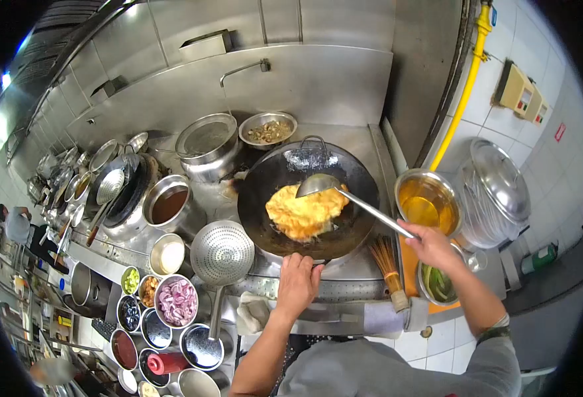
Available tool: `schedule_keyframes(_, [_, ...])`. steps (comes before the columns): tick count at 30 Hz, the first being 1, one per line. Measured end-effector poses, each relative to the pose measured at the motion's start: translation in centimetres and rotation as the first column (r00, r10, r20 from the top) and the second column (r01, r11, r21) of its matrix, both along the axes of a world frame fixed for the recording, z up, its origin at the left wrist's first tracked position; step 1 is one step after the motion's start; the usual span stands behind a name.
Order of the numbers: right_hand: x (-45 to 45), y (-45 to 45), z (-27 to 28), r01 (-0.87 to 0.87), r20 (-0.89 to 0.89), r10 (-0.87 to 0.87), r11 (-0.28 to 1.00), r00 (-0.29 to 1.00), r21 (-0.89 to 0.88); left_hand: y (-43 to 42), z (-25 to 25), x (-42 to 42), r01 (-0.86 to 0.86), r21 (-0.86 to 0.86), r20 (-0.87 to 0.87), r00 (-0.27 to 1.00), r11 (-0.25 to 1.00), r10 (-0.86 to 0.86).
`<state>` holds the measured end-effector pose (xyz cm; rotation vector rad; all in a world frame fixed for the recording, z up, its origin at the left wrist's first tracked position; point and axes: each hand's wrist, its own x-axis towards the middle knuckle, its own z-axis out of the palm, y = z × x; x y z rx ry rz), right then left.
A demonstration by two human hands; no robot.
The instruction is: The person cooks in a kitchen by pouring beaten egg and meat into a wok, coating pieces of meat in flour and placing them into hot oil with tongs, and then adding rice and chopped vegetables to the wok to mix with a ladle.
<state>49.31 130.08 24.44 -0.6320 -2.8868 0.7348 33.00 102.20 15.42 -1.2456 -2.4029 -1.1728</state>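
Note:
A dark wok sits on the burner in front of me. In it lies a yellow, puffy egg omelette, browned at its edges. My right hand is closed round the end of a long-handled ladle, whose metal bowl rests against the top of the egg. At the wok's near edge, my left hand is closed on its rim or handle; the fingers partly hide the grip. A folded cloth lies just left of that hand.
A perforated strainer lies left of the wok, beside a bowl of sliced onions and several ingredient pots. To the right stand an oil bowl, a bamboo brush and a bowl of greens. A tap hangs behind.

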Motion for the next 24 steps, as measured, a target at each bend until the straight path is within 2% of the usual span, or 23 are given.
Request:
schedule_keyframes(3, [-1.9,-0.5,-1.8,0.008,-0.077,0.001,0.993,0.997,0.12,1.2,-0.5,-1.0,-0.01,-0.029,0.004,1.0,1.0,0.01])
schedule_keyframes(8, [-4.1,0.1,-3.5,-0.026,0.079,0.014,0.987,0.997,0.16,1.7,0.4,-0.3,-0.111,-0.06,-0.015,0.994,0.992,0.11])
schedule_keyframes(10, [-5.3,-0.1,-2.8,-0.032,0.177,-0.002,0.982,0.984,0.188,0.4,1.0,1.1,-0.173,0.006,-0.043,0.984,0.985,0.173])
schedule_keyframes(11, [-5.6,0.9,-3.4,-0.044,0.129,0.025,0.988,0.991,0.15,-1.1,1.5,1.9,-0.24,0.032,-0.064,0.968,0.97,0.242])
schedule_keyframes(12, [-5.6,1.2,-2.7,-0.048,0.099,0.041,0.996,0.994,0.076,-3.2,1.8,3.3,-0.301,-0.018,0.004,0.953,0.953,0.301])
schedule_keyframes(13, [-5.8,1.6,-2.8,-0.062,0.014,0.063,0.994,0.998,-0.087,-5.6,2.2,4.6,-0.356,0.007,0.037,0.934,0.934,0.356])
schedule_keyframes(14, [-5.7,3.7,-5.0,-0.203,-0.035,0.203,0.979,0.979,0.009,-8.4,1.8,6.4,-0.428,-0.019,0.117,0.896,0.904,0.427])
schedule_keyframes(15, [-6.4,4.3,-5.2,-0.291,0.03,0.29,0.948,0.957,0.126,-11.1,1.2,8.0,-0.5,-0.029,0.188,0.848,0.866,0.496])
schedule_keyframes(17, [-7.8,8.8,-7.7,-0.363,0.25,0.308,0.907,0.918,0.213,-15.7,0.6,12.1,-0.689,-0.065,0.368,0.656,0.722,0.659])
schedule_keyframes(18, [-8.4,9.2,-8.2,-0.367,0.117,0.348,0.874,0.93,0.319,-17.3,0.3,14.2,-0.778,-0.052,0.306,0.584,0.626,0.752])
schedule_keyframes(19, [-8.7,9.3,-7.8,-0.314,-0.021,0.356,0.85,0.934,0.423,-18.7,0.1,16.1,-0.844,-0.097,0.334,0.472,0.528,0.816])
schedule_keyframes(22, [-9.5,-3.9,2.6,-0.466,-0.261,0.502,0.864,0.824,0.191,-21.9,-1.6,21.6,-0.928,-0.117,0.425,0.275,0.354,0.862])
schedule_keyframes(24, [-9.3,-7.4,1.2,-0.617,-0.403,0.51,0.761,0.76,-0.201,-23.2,-2.4,24.8,-0.93,-0.152,0.45,0.237,0.335,0.861])
